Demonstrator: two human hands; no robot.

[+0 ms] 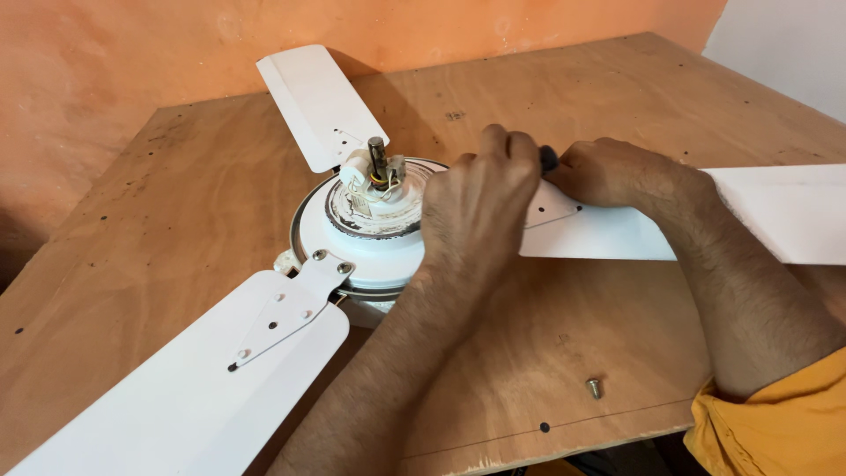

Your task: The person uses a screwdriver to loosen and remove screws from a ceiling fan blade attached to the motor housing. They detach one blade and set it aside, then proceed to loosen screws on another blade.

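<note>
A white ceiling fan lies on a plywood table (564,97), its round motor housing (370,238) facing up with a short shaft and wires (379,167) at the centre. Three white blades spread out: one far (317,101), one near left (194,388), one right (775,211). My left hand (480,203) rests curled over the right blade's bracket by the housing. My right hand (608,172) grips a dark tool handle (548,159) just beside it. What the tool's tip touches is hidden under my left hand.
A single loose screw (595,388) lies on the plywood near the front edge. An orange wall (106,62) runs behind the table, with a white wall (784,44) at the far right. My orange sleeve (775,423) shows at the bottom right.
</note>
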